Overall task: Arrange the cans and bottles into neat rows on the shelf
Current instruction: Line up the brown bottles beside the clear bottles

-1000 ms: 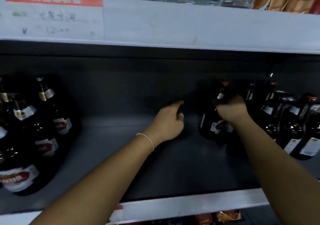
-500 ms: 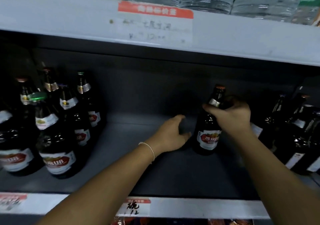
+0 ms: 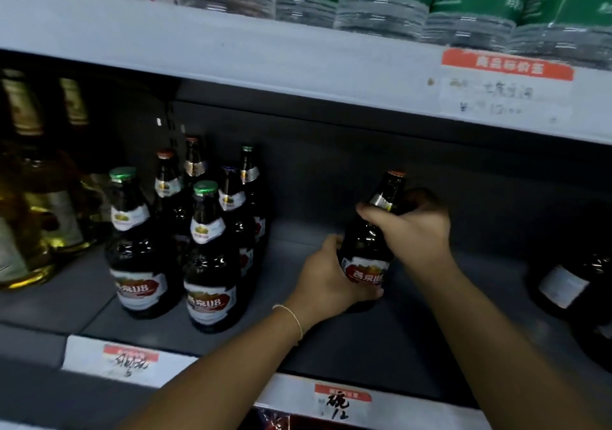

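A dark beer bottle (image 3: 367,250) with a red and white label stands upright in the middle of the grey shelf (image 3: 298,340). My right hand (image 3: 414,227) grips its shoulder and neck from the right. My left hand (image 3: 328,280) wraps round its lower body from the left. A group of several matching dark bottles (image 3: 198,241) stands in rows to the left, about a hand's width away from the held bottle.
Yellow-liquid bottles (image 3: 36,217) stand at the far left. More dark bottles (image 3: 569,284) sit at the right edge. The upper shelf edge (image 3: 298,65) overhangs, holding water bottles (image 3: 381,15). Price tags (image 3: 341,403) line the front rail.
My right hand has carried the bottle leftward toward the left group. My left hand, open beside it before, now holds its lower body. The view has panned left.
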Demonstrator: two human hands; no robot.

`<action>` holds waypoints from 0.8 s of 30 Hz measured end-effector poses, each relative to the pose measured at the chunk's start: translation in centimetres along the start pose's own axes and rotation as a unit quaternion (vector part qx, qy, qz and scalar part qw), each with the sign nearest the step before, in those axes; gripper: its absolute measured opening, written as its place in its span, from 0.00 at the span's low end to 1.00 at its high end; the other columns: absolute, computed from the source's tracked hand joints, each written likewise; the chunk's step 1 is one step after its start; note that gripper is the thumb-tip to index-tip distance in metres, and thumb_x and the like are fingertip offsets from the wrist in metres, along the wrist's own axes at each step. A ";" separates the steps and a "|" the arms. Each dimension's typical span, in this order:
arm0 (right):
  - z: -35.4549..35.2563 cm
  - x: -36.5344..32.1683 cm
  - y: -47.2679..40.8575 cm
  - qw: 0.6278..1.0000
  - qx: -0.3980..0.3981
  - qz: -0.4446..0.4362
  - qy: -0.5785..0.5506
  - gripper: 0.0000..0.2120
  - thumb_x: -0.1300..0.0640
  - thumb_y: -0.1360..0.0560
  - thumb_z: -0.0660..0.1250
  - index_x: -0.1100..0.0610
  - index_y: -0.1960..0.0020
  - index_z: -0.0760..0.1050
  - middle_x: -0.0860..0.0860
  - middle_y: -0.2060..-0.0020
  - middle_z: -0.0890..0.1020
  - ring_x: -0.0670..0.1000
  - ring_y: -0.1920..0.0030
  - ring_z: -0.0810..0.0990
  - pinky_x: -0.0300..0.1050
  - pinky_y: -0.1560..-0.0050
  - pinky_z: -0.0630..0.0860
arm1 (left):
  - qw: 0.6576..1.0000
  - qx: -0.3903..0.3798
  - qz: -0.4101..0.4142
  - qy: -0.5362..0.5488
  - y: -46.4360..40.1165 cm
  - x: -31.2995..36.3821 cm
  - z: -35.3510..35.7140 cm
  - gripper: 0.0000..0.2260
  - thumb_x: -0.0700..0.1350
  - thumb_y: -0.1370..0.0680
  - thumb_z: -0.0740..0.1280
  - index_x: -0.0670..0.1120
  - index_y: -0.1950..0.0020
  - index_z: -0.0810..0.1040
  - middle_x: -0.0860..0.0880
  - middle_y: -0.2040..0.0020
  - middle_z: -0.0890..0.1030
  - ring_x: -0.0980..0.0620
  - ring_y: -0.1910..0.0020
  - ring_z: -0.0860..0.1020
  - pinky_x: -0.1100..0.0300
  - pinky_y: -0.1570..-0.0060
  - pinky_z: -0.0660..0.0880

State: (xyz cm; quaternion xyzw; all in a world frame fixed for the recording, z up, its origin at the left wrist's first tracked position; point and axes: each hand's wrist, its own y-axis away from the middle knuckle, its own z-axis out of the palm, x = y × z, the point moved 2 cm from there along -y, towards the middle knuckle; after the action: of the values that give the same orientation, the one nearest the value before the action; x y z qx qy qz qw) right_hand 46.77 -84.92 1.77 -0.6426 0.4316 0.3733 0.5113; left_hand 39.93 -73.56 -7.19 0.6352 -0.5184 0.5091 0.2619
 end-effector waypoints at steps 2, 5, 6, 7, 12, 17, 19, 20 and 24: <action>1.6 -0.1 0.3 1.000 -0.006 -0.001 0.011 0.18 0.46 0.43 0.83 0.52 0.60 0.79 0.48 0.65 0.85 0.48 0.63 0.85 0.55 0.58 0.84 | 0.999 0.028 -0.021 0.015 0.0 -1.1 -1.0 0.34 0.49 0.43 0.84 0.55 0.44 0.70 0.58 0.51 0.82 0.63 0.54 0.81 0.63 0.51 0.80; 3.4 -0.1 0.6 0.999 -0.039 -0.026 0.009 0.18 0.43 0.41 0.81 0.51 0.58 0.81 0.47 0.63 0.85 0.48 0.61 0.85 0.55 0.55 0.83 | 0.997 0.044 -0.047 0.042 -0.3 -2.3 -2.2 0.35 0.48 0.44 0.83 0.56 0.44 0.69 0.56 0.50 0.82 0.58 0.52 0.82 0.56 0.48 0.80; 3.9 -0.1 0.8 0.998 -0.056 -0.032 0.014 0.16 0.45 0.39 0.81 0.51 0.57 0.81 0.47 0.63 0.85 0.47 0.60 0.85 0.54 0.54 0.83 | 0.996 0.048 -0.052 0.047 -0.3 -2.6 -2.5 0.35 0.47 0.44 0.83 0.57 0.44 0.68 0.56 0.50 0.82 0.57 0.52 0.82 0.55 0.48 0.80; 4.3 0.1 1.0 0.996 -0.078 -0.032 0.017 0.14 0.47 0.36 0.81 0.51 0.56 0.81 0.47 0.62 0.85 0.46 0.59 0.85 0.52 0.53 0.83 | 0.996 0.051 -0.056 0.052 -0.3 -2.9 -2.9 0.34 0.46 0.44 0.83 0.58 0.45 0.68 0.56 0.50 0.82 0.57 0.52 0.82 0.54 0.48 0.81; 6.0 1.1 2.0 0.978 -0.201 -0.042 0.024 0.14 0.60 0.28 0.75 0.45 0.50 0.75 0.45 0.54 0.84 0.38 0.57 0.83 0.35 0.58 0.80 | 0.989 0.072 -0.087 0.100 -0.4 -4.1 -3.7 0.34 0.49 0.48 0.80 0.55 0.45 0.72 0.54 0.51 0.83 0.53 0.52 0.83 0.50 0.52 0.82; 7.2 1.6 2.1 0.982 -0.178 -0.061 0.011 0.13 0.61 0.25 0.72 0.46 0.48 0.75 0.47 0.55 0.85 0.43 0.54 0.85 0.41 0.52 0.82 | 0.988 0.077 -0.095 0.089 -1.2 -5.1 -3.9 0.31 0.49 0.45 0.78 0.56 0.45 0.72 0.54 0.51 0.83 0.53 0.51 0.82 0.50 0.51 0.82; 7.8 1.9 1.9 0.983 -0.171 -0.070 0.023 0.12 0.60 0.26 0.73 0.46 0.49 0.75 0.48 0.56 0.85 0.44 0.55 0.85 0.48 0.50 0.83 | 0.990 0.076 -0.086 0.085 -1.5 -5.1 -4.2 0.28 0.44 0.39 0.79 0.55 0.44 0.71 0.54 0.50 0.83 0.54 0.50 0.82 0.50 0.49 0.81; 8.2 2.0 1.7 0.983 -0.167 -0.073 0.029 0.12 0.59 0.26 0.73 0.45 0.50 0.75 0.48 0.56 0.85 0.45 0.54 0.85 0.51 0.49 0.83 | 0.990 0.079 -0.082 0.080 -1.7 -5.2 -4.2 0.26 0.42 0.37 0.78 0.54 0.43 0.71 0.54 0.50 0.82 0.54 0.50 0.82 0.50 0.49 0.81; 9.6 2.5 1.1 0.983 -0.140 -0.097 0.064 0.12 0.55 0.27 0.74 0.44 0.49 0.75 0.46 0.55 0.85 0.46 0.53 0.84 0.53 0.48 0.82 | 0.987 0.124 -0.077 0.064 -1.9 -5.8 -4.1 0.22 0.40 0.32 0.76 0.52 0.45 0.69 0.58 0.52 0.80 0.59 0.50 0.80 0.61 0.48 0.79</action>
State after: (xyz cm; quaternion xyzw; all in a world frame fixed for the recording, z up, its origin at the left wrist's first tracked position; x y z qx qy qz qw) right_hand 46.28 -76.11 -2.82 -0.7692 0.3427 0.3364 0.4217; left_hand 40.49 -67.14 -10.69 0.6668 -0.3832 0.5873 0.2523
